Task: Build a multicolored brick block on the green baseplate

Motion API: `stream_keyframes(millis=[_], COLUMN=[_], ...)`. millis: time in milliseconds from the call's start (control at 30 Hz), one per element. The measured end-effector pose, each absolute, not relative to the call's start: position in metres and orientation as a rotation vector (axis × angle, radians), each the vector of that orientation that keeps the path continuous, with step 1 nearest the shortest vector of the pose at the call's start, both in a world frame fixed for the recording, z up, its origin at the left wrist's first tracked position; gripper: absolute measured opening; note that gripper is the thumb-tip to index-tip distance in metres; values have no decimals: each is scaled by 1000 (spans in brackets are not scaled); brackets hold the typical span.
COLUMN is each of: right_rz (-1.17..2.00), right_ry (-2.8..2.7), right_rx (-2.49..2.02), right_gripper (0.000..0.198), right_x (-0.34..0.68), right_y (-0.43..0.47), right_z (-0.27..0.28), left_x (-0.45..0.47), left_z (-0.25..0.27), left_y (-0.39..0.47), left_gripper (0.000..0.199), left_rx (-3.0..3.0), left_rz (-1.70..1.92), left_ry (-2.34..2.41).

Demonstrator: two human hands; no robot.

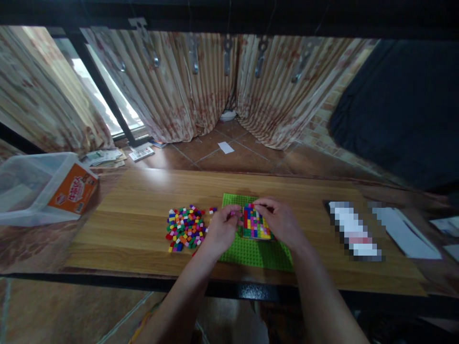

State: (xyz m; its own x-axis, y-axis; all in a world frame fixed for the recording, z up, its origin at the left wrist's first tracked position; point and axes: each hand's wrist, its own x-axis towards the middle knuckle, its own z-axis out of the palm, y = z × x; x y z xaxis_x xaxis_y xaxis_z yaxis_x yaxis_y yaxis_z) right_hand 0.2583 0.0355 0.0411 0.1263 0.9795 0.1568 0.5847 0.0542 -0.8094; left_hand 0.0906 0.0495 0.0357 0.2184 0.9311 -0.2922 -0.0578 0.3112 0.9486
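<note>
A green studded baseplate (251, 255) lies on the wooden tabletop in front of me. On it sits a block of small multicoloured toy bricks (256, 224), packed side by side. My left hand (223, 229) is at the block's left side, fingers curled into a pinch; a bit of pink shows by the fingertips, too small to name. From the right, my right hand (283, 223) reaches over, its thumb and fingers pinched at the block's far edge. Whatever lies between those fingertips is hidden. Left of the plate spreads a pile of loose bricks (185, 228) in many colours.
A clear plastic bin (32, 210) with an orange label stands at the far left. A blurred-out dark-edged object (355, 231) and a white sheet (407, 234) lie on the right. Metal clips (227, 55) hang from a dark bar above, before striped curtains (161, 91).
</note>
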Motion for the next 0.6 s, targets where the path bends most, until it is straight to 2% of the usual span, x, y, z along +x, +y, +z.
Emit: stream_keyframes(millis=[433,600], right_rz=[709,514], right_ry=[-1528,-1520], right_rx=[-1595,-1578], right_gripper=[22,23], right_x=[259,260], right_y=[34,29], right_z=[32,37], left_x=[90,86], left_z=[28,30], left_y=[52,51], left_gripper=[31,36], left_rx=[1153,1255], left_rz=[933,964], left_ry=[1117,1121])
